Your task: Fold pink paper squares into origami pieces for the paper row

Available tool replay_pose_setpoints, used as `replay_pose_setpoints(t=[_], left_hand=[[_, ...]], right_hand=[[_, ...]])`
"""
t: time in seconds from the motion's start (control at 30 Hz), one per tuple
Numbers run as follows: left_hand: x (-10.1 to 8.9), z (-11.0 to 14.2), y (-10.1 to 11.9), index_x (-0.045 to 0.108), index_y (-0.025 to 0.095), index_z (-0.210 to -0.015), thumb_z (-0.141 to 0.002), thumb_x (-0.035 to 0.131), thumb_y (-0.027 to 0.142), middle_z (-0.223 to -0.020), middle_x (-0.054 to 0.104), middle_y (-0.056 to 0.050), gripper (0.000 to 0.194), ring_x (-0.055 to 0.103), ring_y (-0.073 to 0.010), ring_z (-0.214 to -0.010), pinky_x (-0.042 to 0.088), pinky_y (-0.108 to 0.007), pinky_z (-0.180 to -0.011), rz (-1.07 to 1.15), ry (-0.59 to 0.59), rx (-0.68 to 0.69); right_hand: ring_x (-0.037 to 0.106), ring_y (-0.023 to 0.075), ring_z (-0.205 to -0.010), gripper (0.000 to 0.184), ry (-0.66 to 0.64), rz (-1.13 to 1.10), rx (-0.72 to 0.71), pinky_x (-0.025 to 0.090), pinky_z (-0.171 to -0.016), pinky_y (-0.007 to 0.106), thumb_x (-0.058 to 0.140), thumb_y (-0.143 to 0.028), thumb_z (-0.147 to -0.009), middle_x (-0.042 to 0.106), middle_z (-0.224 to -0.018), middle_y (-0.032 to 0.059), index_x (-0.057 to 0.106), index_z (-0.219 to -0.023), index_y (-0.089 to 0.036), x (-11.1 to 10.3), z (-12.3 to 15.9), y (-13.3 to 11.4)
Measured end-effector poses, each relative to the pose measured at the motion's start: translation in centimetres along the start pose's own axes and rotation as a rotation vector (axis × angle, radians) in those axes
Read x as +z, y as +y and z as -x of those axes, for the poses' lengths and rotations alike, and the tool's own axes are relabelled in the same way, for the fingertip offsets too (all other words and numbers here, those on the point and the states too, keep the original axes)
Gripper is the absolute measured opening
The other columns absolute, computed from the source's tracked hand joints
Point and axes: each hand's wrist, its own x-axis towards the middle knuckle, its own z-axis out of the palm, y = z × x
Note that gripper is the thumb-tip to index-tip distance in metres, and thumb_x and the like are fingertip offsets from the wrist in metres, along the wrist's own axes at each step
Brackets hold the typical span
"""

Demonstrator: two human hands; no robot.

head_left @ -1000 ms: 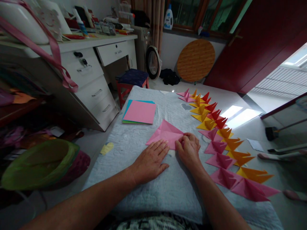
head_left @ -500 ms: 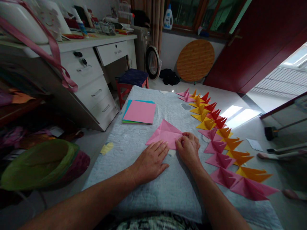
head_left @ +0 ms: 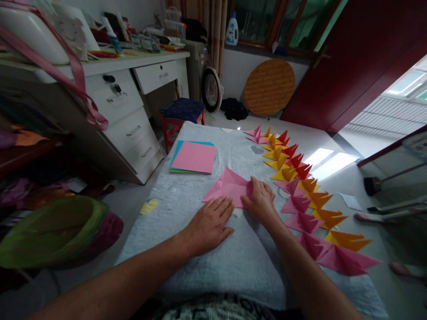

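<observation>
A sheet of pink origami paper (head_left: 228, 184) with crease lines lies on the cloth-covered table before me, its point facing away. My left hand (head_left: 211, 224) is open and flat, fingertips resting on the near left edge of the sheet. At the sheet's right side, my right hand (head_left: 262, 198) holds the corner between thumb and fingers; that corner is hidden behind the hand. Beyond, to the left, sits a stack of square paper (head_left: 195, 157), pink on top with blue and green edges showing. Folded paper cranes (head_left: 303, 222) in pink, yellow, orange and red stand in rows on the right.
Pale blue cloth (head_left: 200, 275) covers the table. To the left are a white desk (head_left: 116, 102) with drawers and a green-lined basket (head_left: 56, 231). A stool (head_left: 183, 109) stands past the far left corner. A round wooden board (head_left: 269, 86) leans against the wall.
The fingers of my right hand have straightened from a curled pinch, and its thumb has shifted slightly left over the paper. My left hand stays in place. The view has tilted slightly.
</observation>
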Motion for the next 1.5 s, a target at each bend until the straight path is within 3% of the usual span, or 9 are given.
replay_pose_setpoints(t=[0.1, 0.23, 0.33, 0.9, 1.1, 1.17, 1.23, 1.33, 1.5], left_hand=[[0.0, 0.1, 0.0, 0.046, 0.014, -0.146, -0.100, 0.043, 0.052, -0.153, 0.046, -0.014, 0.060, 0.040, -0.0290, -0.143, 0.029, -0.045, -0.117, 0.017, 0.024, -0.008], [-0.3, 0.1, 0.0, 0.047, 0.016, -0.144, -0.100, 0.042, 0.053, -0.154, 0.047, -0.011, 0.058, 0.036, -0.0306, -0.145, 0.021, -0.051, -0.120, 0.041, 0.057, -0.026], [-0.7, 0.0, -0.1, 0.050, 0.019, -0.142, -0.099, 0.043, 0.054, -0.152, 0.050, -0.009, 0.056, 0.032, -0.0317, -0.147, 0.017, -0.056, -0.120, 0.049, 0.073, -0.045], [-0.5, -0.9, -0.7, 0.049, 0.018, -0.142, -0.097, 0.049, 0.053, -0.142, 0.054, -0.011, 0.057, 0.045, -0.0294, -0.130, 0.032, -0.046, -0.115, 0.033, 0.034, -0.137], [-0.4, -0.7, -0.8, 0.049, 0.019, -0.140, -0.095, 0.055, 0.050, -0.144, 0.053, -0.010, 0.055, 0.046, -0.0289, -0.131, 0.033, -0.046, -0.115, 0.056, 0.044, -0.137], [-0.3, -0.6, -0.8, 0.049, 0.018, -0.140, -0.094, 0.056, 0.049, -0.144, 0.053, -0.010, 0.055, 0.045, -0.0292, -0.131, 0.033, -0.046, -0.115, 0.057, 0.064, -0.129], [-0.4, -0.7, -0.8, 0.049, 0.017, -0.139, -0.094, 0.056, 0.049, -0.142, 0.054, -0.011, 0.055, 0.046, -0.0298, -0.130, 0.034, -0.046, -0.114, 0.057, 0.078, -0.129], [-0.6, -0.8, -0.6, 0.050, 0.017, -0.138, -0.094, 0.057, 0.048, -0.138, 0.056, -0.010, 0.054, 0.048, -0.0294, -0.128, 0.036, -0.045, -0.113, 0.069, 0.079, -0.137], [-0.7, -0.7, -0.9, 0.051, 0.019, -0.138, -0.095, 0.053, 0.047, -0.138, 0.057, -0.010, 0.051, 0.048, -0.0287, -0.128, 0.035, -0.046, -0.113, 0.071, 0.095, -0.133]], right_hand=[[0.053, 0.0341, -0.118, 0.061, -0.095, 0.048, 0.011, 0.032, -0.100, 0.047, 0.067, -0.031, -0.079, 0.064, -0.126, 0.0165, 0.052, -0.136, -0.014, -0.7, -1.3, -0.3], [0.061, 0.0291, -0.101, 0.022, -0.247, 0.128, 0.007, 0.036, -0.086, 0.039, 0.062, -0.033, -0.085, 0.073, -0.099, 0.0114, 0.070, -0.098, -0.018, -2.0, -2.6, -0.6], [0.062, 0.0243, -0.091, 0.020, -0.275, 0.124, 0.031, 0.034, -0.077, 0.033, 0.059, -0.034, -0.087, 0.073, -0.084, 0.0084, 0.070, -0.085, -0.018, -2.7, -3.0, -0.7], [0.060, 0.0311, -0.099, 0.023, -0.108, 0.133, 0.140, 0.037, -0.086, 0.042, 0.052, -0.031, -0.088, 0.071, -0.099, 0.0140, 0.069, -0.097, -0.017, -1.6, -1.8, -0.1], [0.044, 0.0346, -0.126, 0.042, 0.318, 0.042, -0.086, 0.029, -0.107, 0.051, 0.053, -0.018, -0.083, 0.054, -0.134, 0.0189, 0.059, -0.125, -0.011, -3.2, 0.8, -1.5], [0.045, 0.0293, -0.128, 0.040, 0.251, -0.074, -0.308, 0.033, -0.109, 0.045, 0.046, -0.011, -0.087, 0.056, -0.135, 0.0165, 0.059, -0.125, -0.013, -3.2, 1.8, -1.8], [0.054, 0.0227, -0.118, 0.038, 0.034, -0.174, -0.513, 0.042, -0.104, 0.037, 0.041, -0.008, -0.090, 0.063, -0.126, 0.0132, 0.062, -0.121, -0.015, -2.7, 2.5, -2.0], [0.059, 0.0215, -0.111, 0.036, -0.106, -0.186, -0.540, 0.047, -0.102, 0.036, 0.039, -0.007, -0.093, 0.067, -0.121, 0.0114, 0.066, -0.115, -0.017, -1.5, 3.2, -2.1], [0.056, 0.0233, -0.115, 0.033, -0.088, -0.127, -0.512, 0.046, -0.104, 0.037, 0.042, -0.009, -0.096, 0.066, -0.123, 0.0122, 0.066, -0.117, -0.015, -0.3, 3.6, -2.4]])
